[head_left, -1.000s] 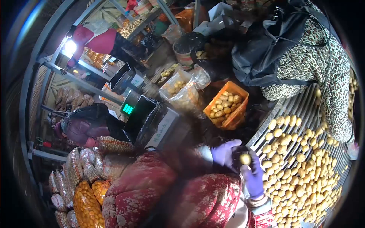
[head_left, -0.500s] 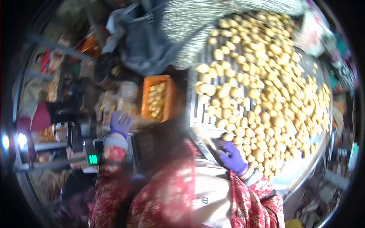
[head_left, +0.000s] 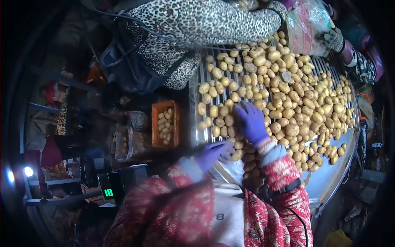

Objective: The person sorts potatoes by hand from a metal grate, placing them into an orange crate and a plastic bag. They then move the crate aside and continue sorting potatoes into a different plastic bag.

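Many potatoes (head_left: 292, 129) lie spread over a slatted metal table (head_left: 196, 99). My right hand (head_left: 251, 122), in a purple glove, rests on potatoes near the table's left part, its fingers stretched out and pointing away from me. My left hand (head_left: 214, 154), gloved in purple too, is at the near left corner of the table beside the nearest potatoes. Motion blurs it, but its fingers look extended, and nothing shows in it.
An orange crate (head_left: 177, 125) of potatoes stands left of the table. Beyond it, a co-worker's leopard-print sleeve (head_left: 214, 22) reaches over the far edge. Another person's gloved hand (head_left: 333, 40) touches a clear plastic bag (head_left: 308, 31). A lit display (head_left: 108, 192) is at lower left.
My left hand has moved right, from beside the crate to the table corner. My right hand has moved forward over the potatoes. The co-worker's leopard-print sleeve reaches farther over the table's far side.
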Demonstrator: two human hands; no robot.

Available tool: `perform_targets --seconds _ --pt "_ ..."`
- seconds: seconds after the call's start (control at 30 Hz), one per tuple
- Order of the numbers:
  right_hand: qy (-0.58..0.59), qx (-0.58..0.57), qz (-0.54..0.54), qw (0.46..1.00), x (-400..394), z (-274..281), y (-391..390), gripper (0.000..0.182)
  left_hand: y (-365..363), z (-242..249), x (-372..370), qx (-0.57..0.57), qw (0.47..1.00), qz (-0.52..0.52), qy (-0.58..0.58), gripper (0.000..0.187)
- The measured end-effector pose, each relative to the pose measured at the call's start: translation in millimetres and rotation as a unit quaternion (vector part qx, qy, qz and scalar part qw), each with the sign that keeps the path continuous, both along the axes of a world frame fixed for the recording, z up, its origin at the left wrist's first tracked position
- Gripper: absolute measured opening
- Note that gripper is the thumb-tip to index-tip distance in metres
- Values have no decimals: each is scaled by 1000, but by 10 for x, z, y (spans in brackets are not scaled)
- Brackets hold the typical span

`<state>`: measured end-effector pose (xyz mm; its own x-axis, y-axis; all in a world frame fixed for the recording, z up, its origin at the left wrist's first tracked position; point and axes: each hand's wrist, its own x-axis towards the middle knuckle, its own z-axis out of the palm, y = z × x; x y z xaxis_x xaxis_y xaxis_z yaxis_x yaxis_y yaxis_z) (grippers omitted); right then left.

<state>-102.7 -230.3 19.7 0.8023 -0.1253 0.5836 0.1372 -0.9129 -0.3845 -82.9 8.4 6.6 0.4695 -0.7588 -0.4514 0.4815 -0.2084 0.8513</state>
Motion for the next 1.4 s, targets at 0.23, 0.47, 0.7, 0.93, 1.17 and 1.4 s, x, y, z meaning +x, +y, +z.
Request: perform_targets --seconds 0.23,0.47,0.7,0.93,1.17,1.4 --pt "140 218 56 964 -192 5 65 34 86 -455 47 -78 959 81 261 49" --pt "140 173 39 974 -66 15 262 34 101 -402 38 -74 991 36 109 41" --pt "77 -23 -23 997 580 -392 323 42 192 -232 381 -115 985 -124 -38 62" --pt "151 -74 19 986 859 -514 556 50 169 -207 383 -65 977 -16 202 56" --pt "61 182 160 968 264 43 485 44 217 -402 313 -28 999 26 -19 40" --pt "100 94 76 988 1484 -91 503 43 294 -260 413 -107 903 80 407 41"
